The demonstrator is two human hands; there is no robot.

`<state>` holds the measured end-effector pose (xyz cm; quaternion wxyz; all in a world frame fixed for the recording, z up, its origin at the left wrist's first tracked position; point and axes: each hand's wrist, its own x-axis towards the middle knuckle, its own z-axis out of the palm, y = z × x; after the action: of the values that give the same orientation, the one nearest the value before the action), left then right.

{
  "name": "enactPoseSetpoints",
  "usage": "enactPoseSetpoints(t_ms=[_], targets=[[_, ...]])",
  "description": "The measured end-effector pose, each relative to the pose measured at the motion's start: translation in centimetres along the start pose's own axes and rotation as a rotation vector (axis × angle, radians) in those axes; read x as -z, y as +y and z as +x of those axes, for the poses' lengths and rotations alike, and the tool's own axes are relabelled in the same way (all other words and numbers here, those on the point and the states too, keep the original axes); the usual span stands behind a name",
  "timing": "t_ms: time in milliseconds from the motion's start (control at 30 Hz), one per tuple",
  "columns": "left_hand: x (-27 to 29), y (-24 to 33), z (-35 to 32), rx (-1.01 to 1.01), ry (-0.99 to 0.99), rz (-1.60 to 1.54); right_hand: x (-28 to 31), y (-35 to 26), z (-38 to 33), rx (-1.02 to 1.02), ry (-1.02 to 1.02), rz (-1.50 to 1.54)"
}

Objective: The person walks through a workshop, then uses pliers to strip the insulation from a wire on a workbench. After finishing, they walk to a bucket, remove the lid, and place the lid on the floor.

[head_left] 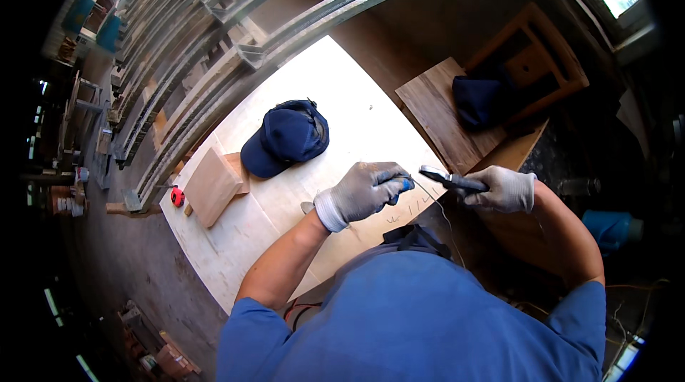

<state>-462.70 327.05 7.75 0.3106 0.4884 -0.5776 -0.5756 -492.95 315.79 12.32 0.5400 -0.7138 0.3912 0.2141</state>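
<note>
My left hand (367, 193), in a grey-white knit glove, is closed above the near edge of the pale board. Between its fingers shows a small blue piece (405, 184) whose kind I cannot make out. A thin cord (444, 216) hangs near it toward my waist. My right hand (499, 189), gloved too, grips a dark elongated object (449, 179) with a pale, shiny end pointing at my left hand. A gap separates the two hands. Beyond my left hand, a navy blue cap (285, 138) lies on the pale board (349, 89).
Left of the cap are wooden blocks (212, 186) and a red tape measure (177, 196). Long metal rails (307, 18) stretch along the far left. On the right stand a wooden chair (535, 61) holding a dark cloth item (477, 100), and a blue container (606, 228).
</note>
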Motion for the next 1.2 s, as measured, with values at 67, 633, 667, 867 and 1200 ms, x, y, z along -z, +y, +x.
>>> enactPoseSetpoints(t_ms=[67,633,667,867,1200], targets=[[0.5,0.1,-0.2,0.148,0.014,-0.154,-1.1,0.4,0.1,0.173,0.303,-0.144],[1.7,-2.7,1.0,0.243,-0.107,-0.997,-2.1,-0.6,4.4,0.432,1.081,-0.912],[1.7,-2.6,1.0,0.255,-0.1,-0.989,-2.1,-0.6,4.5,0.426,1.087,-0.914],[1.7,-2.3,1.1,0.273,-0.077,-0.994,-2.4,-0.5,4.7,0.403,1.106,-0.927],[1.6,-2.6,1.4,0.286,-0.05,-1.002,-2.8,-0.2,5.1,0.447,1.165,-0.882]])
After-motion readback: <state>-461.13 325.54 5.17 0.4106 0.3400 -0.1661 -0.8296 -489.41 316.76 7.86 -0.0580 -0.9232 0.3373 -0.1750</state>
